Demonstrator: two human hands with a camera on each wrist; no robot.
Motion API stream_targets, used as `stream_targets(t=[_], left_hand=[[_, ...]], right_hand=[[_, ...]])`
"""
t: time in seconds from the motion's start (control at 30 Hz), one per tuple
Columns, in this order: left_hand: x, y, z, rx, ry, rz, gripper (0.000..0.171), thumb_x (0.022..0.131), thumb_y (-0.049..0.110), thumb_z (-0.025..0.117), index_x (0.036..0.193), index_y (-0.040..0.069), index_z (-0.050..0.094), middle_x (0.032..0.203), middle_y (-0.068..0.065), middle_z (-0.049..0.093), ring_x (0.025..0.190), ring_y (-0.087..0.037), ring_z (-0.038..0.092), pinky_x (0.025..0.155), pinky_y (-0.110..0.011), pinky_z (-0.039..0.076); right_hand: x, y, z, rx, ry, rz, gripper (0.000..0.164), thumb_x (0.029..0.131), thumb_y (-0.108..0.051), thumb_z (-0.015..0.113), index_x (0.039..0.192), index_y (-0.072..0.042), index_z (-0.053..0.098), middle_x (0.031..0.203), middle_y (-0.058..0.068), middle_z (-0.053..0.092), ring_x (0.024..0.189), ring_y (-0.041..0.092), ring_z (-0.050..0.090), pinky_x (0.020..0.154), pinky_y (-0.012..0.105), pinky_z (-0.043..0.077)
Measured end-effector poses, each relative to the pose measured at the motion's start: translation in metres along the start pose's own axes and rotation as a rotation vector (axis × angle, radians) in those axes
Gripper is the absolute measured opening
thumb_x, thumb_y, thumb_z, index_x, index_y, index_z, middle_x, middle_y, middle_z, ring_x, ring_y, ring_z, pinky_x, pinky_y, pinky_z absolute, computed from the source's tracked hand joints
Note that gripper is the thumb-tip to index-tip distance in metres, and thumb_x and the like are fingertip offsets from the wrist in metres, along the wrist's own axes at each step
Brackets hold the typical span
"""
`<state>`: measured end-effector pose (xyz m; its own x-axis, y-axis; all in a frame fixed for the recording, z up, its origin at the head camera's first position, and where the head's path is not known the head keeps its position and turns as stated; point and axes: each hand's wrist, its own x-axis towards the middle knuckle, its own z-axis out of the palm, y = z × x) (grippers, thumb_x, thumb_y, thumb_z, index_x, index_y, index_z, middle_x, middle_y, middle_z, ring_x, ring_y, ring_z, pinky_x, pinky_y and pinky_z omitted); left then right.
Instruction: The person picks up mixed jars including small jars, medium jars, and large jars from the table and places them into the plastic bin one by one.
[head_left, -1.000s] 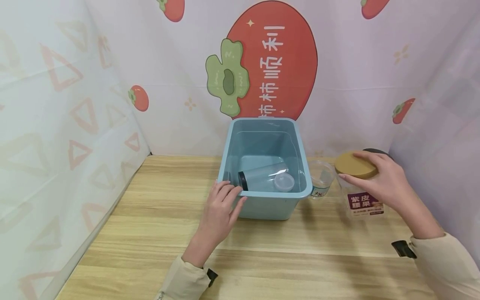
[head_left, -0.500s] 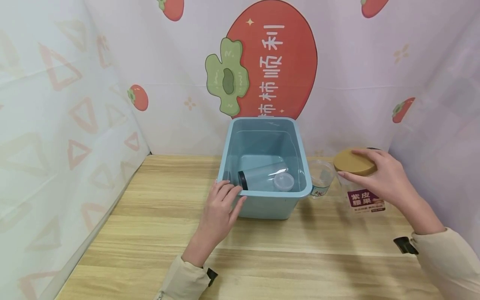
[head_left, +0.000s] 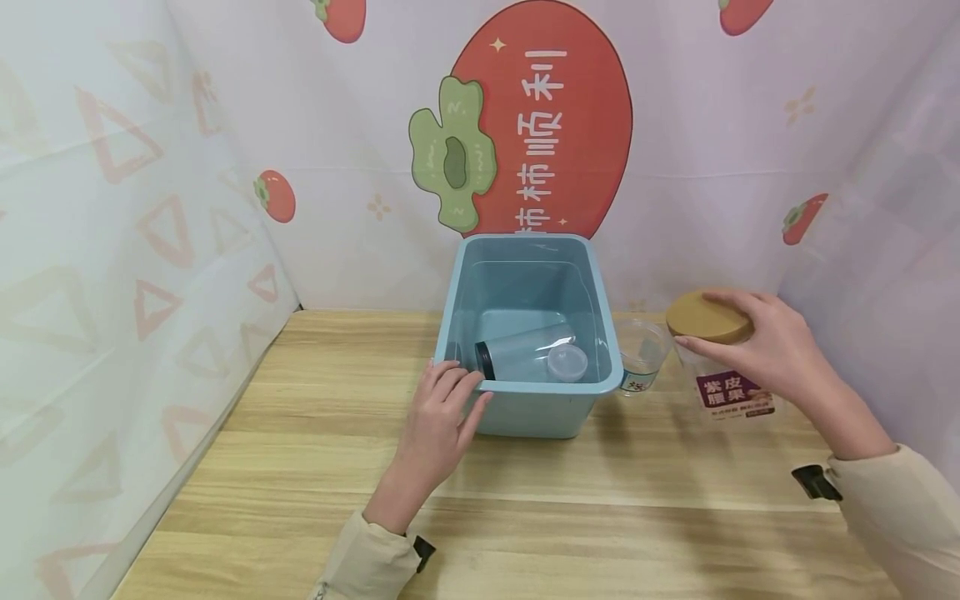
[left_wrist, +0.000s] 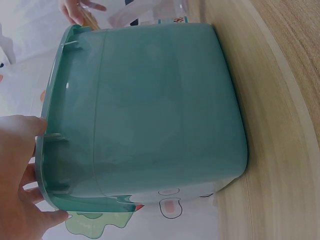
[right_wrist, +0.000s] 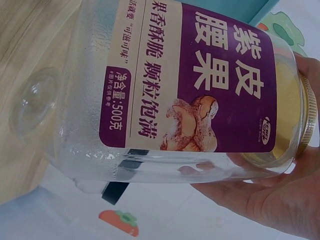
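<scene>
My left hand (head_left: 442,417) grips the near left rim of a blue plastic bin (head_left: 525,417), fingers over the edge and thumb on the outer side. Inside the bin lie a clear jar (head_left: 517,354) with a black lid, on its side, and a small clear round container (head_left: 567,363). To the right, my right hand (head_left: 772,350) holds a large clear square jar (head_left: 723,400) around its gold lid (head_left: 705,317). A purple and cream label (right_wrist: 230,75) with a nut picture covers one side, and no contents show through the walls.
Between the bin and the held jar stands a clear plastic cup (head_left: 642,358) with a blue-edged label. Behind the jar, a black bar-like piece (right_wrist: 116,190) shows in the right wrist view. The wooden table (head_left: 337,400) meets printed cloth walls (head_left: 360,250) at the back and sides.
My right hand and the gold-lidded jar have risen slightly in the head view. A dark lid behind that hand is now hidden. My left hand and the bin stay put.
</scene>
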<state>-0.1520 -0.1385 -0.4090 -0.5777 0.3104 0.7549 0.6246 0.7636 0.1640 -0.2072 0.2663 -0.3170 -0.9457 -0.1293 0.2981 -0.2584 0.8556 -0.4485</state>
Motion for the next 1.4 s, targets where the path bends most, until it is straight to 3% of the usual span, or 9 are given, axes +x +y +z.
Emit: stream_targets(t=[0.5, 1.1, 1.4], left_hand=[[0.0, 0.0, -0.001, -0.004, -0.001, 0.003, 0.023, 0.094, 0.013, 0.08, 0.111, -0.001, 0.075, 0.104, -0.014, 0.072, 0.114, -0.039, 0.063, 0.108, -0.068, 0.047], [0.001, 0.0, -0.001, -0.003, 0.004, 0.001, 0.023, 0.094, 0.013, 0.08, 0.112, -0.001, 0.075, 0.104, -0.014, 0.072, 0.115, -0.037, 0.062, 0.108, -0.068, 0.047], [0.001, 0.002, -0.002, -0.005, -0.007, -0.008, 0.024, 0.094, 0.013, 0.08, 0.111, -0.001, 0.075, 0.104, -0.014, 0.072, 0.114, -0.039, 0.063, 0.11, -0.066, 0.047]], right_hand=[[0.007, -0.004, -0.009, -0.019, -0.036, 0.001, 0.076, 0.089, -0.043, 0.084, 0.146, -0.001, 0.057, 0.143, 0.04, 0.05, 0.115, 0.053, 0.05, 0.074, 0.047, 0.044], [0.015, -0.01, -0.018, -0.039, -0.07, 0.008, 0.077, 0.088, -0.045, 0.084, 0.147, -0.003, 0.057, 0.143, 0.037, 0.05, 0.118, 0.053, 0.048, 0.077, 0.051, 0.043], [0.019, -0.013, -0.021, -0.058, -0.091, -0.005, 0.078, 0.088, -0.046, 0.083, 0.147, -0.002, 0.056, 0.142, 0.038, 0.05, 0.112, 0.052, 0.05, 0.071, 0.046, 0.044]])
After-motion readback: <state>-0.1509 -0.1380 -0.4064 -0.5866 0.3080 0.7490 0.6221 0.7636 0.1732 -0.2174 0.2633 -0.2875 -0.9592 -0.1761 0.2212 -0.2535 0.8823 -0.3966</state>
